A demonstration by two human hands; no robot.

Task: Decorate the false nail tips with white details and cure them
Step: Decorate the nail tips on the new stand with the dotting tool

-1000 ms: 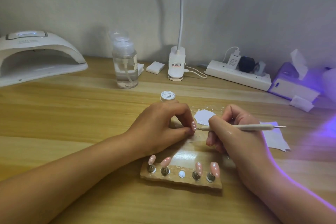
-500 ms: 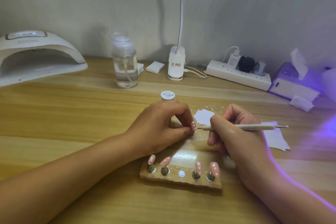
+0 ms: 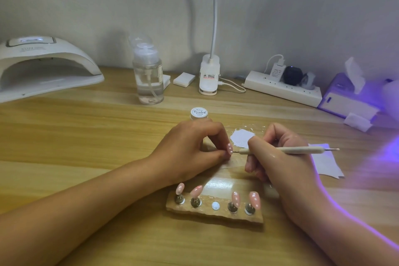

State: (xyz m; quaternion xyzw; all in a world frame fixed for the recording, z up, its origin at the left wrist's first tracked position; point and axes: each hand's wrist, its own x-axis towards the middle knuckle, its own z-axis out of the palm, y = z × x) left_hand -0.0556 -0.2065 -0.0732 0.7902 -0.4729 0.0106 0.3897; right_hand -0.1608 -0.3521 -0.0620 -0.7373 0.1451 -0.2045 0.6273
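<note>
From my remote post I watch the left hand (image 3: 190,153) pinch a pink nail tip (image 3: 229,148) between thumb and forefinger, low over the wooden table (image 3: 86,136). The right hand (image 3: 285,166) grips a dotting pen (image 3: 291,150) like a pencil, its fine point set against the tip's white-dotted face. Four more pink tips (image 3: 235,198) stand on pegs in a wooden holder (image 3: 216,215) just beneath both wrists. A white paint smear (image 3: 243,137) lies just behind the pen, and the curing lamp (image 3: 43,67) sits far left.
</note>
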